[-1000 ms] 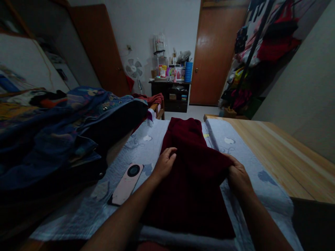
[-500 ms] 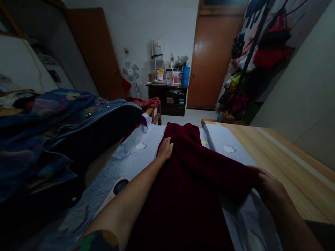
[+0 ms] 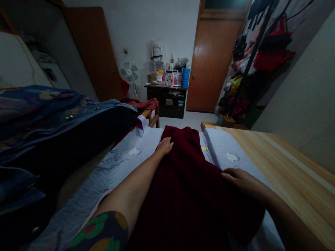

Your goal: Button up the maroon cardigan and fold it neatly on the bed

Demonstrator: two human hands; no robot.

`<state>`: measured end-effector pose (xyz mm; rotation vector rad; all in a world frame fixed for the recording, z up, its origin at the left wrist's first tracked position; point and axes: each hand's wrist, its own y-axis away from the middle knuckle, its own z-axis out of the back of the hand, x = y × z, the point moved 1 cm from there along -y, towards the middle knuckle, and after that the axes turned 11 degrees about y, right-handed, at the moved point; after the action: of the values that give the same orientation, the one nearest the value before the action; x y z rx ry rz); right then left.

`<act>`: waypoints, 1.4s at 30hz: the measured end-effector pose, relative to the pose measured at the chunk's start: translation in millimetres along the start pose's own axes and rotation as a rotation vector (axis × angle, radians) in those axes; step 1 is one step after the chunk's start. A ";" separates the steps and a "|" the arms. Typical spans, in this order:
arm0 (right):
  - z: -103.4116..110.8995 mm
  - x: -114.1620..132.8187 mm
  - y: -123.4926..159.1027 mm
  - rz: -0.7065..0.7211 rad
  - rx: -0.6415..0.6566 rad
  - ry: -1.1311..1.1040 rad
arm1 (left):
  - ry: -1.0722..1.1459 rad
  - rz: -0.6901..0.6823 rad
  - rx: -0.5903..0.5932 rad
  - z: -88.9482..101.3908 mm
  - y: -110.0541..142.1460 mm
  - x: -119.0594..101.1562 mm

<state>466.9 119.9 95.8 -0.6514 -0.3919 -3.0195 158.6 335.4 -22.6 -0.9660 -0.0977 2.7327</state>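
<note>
A dark red long-sleeved top, seemingly a sweater (image 3: pixel 180 174), lies stretched out on the pale blue bedding (image 3: pixel 146 139) with its collar end away from me. My left hand (image 3: pixel 164 145) rests flat on its upper left side, fingers loosely extended. At the right, my right hand (image 3: pixel 238 177) has thumb and fingers close together at the upper edge of the sleeve, apparently pinching the cloth. From there the sleeve slants down towards me, over the bedding. Under my left forearm, a pinkish edge of some object shows; the rest is hidden.
A heap of denim and dark clothes (image 3: pixel 78 129) rises at the left. Bare wooden boards (image 3: pixel 288 157) run along the right. Further off stand a fan (image 3: pixel 130 72), a dark cabinet (image 3: pixel 166 101) and a closed door (image 3: pixel 209 62). Bags (image 3: pixel 274 59) hang at right.
My right hand has moved left and slightly up, from the sleeve's end to higher on the sleeve. The sleeve now hangs lower, nearer the body of the garment. My left hand stays put.
</note>
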 end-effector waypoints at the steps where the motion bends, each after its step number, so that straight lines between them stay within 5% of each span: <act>1: -1.9 4.0 -5.9 0.021 -0.001 -0.015 | -0.010 0.009 0.013 -3.7 -2.3 1.9; 9: -24.7 4.4 -54.5 0.051 -0.042 -0.044 | -0.045 0.016 0.089 -15.0 -11.3 3.9; 16: -13.8 9.2 -22.4 0.028 -0.154 -0.143 | -0.034 0.056 0.044 -9.0 -25.0 10.7; 24: -32.6 -7.9 -27.9 0.076 0.007 0.150 | -0.199 0.071 0.057 -4.0 -46.0 3.1; 36: -44.3 34.8 -93.2 -0.027 -0.084 0.027 | -0.284 -0.056 0.149 -19.0 -58.8 12.7; 42: -45.6 43.2 -96.4 0.032 -0.135 -0.107 | -0.289 -0.061 0.136 -23.0 -58.8 19.5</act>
<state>401.4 203.0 50.4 -0.8229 -0.1795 -3.0084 170.3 396.8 -44.1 -0.5202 0.0080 2.7620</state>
